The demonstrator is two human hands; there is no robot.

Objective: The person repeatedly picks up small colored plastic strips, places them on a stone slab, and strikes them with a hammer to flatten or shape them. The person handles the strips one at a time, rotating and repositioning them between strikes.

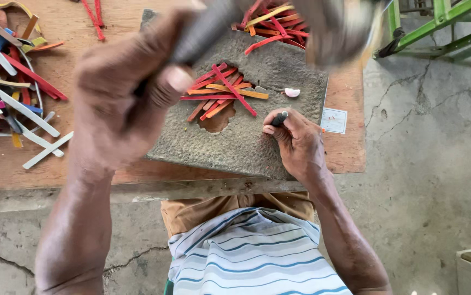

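Observation:
My left hand [118,93] is raised close to the camera, shut on the dark handle of a hammer [205,30]; its blurred head [339,27] hangs over the top of the slab. My right hand [295,142] rests on a rough grey slab [246,147] and pinches a short dark punch [279,117], tip down on the slab. Just left of that hand, several red and orange strips [224,90] lie fanned over a worn hole [216,123] in the slab. A small white piece [291,92] lies above the right hand.
The slab sits on a wooden board [347,155] over a cracked concrete floor [432,164]. More red strips [273,24] lie at the slab's top; white, red and coloured strips [11,93] pile up at left. A green metal frame [443,27] stands top right.

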